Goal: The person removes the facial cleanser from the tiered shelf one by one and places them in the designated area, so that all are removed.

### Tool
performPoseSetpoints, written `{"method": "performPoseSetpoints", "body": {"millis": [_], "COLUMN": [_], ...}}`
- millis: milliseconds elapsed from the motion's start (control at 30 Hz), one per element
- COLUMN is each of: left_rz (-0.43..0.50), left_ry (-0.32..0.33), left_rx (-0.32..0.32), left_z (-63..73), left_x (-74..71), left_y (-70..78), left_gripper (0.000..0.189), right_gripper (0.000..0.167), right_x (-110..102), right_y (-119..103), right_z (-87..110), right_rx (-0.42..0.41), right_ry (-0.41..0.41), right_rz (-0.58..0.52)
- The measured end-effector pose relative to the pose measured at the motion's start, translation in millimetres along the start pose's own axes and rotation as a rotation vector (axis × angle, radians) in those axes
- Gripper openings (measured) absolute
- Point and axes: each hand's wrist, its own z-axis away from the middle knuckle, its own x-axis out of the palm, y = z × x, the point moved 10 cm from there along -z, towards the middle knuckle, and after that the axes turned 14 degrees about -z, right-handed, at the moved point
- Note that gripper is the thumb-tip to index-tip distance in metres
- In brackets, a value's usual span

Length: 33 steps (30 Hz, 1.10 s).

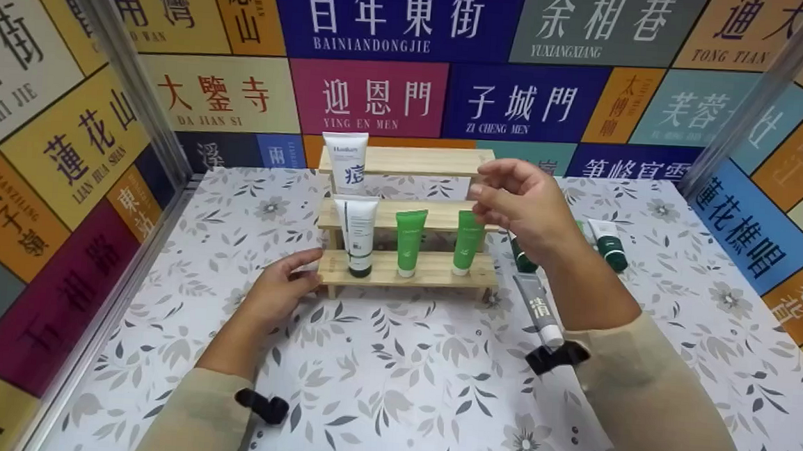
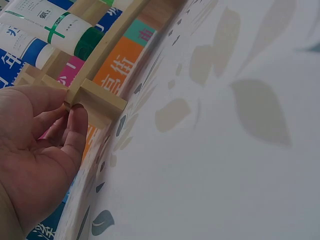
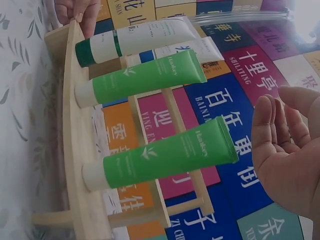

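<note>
Four tubes (image 1: 411, 241) are standing on the wooden rack (image 1: 433, 277), the left hand (image 1: 279, 289) pinching its end; the right hand (image 1: 528, 202) is hovering, fingers loose and empty — the grey tube (image 1: 539, 309) and others lying alongside, unshelved.

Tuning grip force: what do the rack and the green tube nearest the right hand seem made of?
Rack: likely bare wood, matte; pale tan slats, faint streaks.
Green tube: probably flexible plastic, satin finish; smooth body flattening to a thin end. Laminate possible; can't tell.
</note>
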Motion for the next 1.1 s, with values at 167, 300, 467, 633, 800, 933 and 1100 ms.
{"method": "performPoseSetpoints", "body": {"millis": [167,300,467,633,800,933,1100], "left_rz": [0.015,0.018,0.017,0.013,0.004,0.011,0.04], "left_ry": [0.007,0.009,0.014,0.019,0.017,0.013,0.012], "left_rx": [0.022,0.022,0.022,0.017,0.008,0.005,-0.011], "left_z": [-0.2,-0.9,-0.7,-1.3,-0.9,-0.3,0.3], "left_x": [0.2,0.2,-0.5,-0.8,-0.9,-0.9,0.1], "left_y": [1.0,1.0,1.2,0.4,0.8,0.9,-0.6], "left_gripper": [0.053,0.053,0.053,0.053,0.052,0.052,0.052], "right_gripper": [0.027,0.028,0.026,0.025,0.025,0.024,0.024], "right_x": [15.7,24.0,36.1,48.7,63.1,79.2,100.2], "right_y": [0.3,1.6,2.4,4.3,3.9,5.5,11.7], "right_z": [-16.8,-30.2,-44.7,-57.4,-68.6,-75.1,-81.4], "right_rx": [0.024,0.048,0.068,0.092,0.1,0.094,0.079], "right_ry": [-0.025,-0.035,-0.059,-0.086,-0.085,-0.101,-0.145], "right_rz": [-0.027,-0.072,-0.098,-0.089,-0.105,-0.097,-0.074]}}
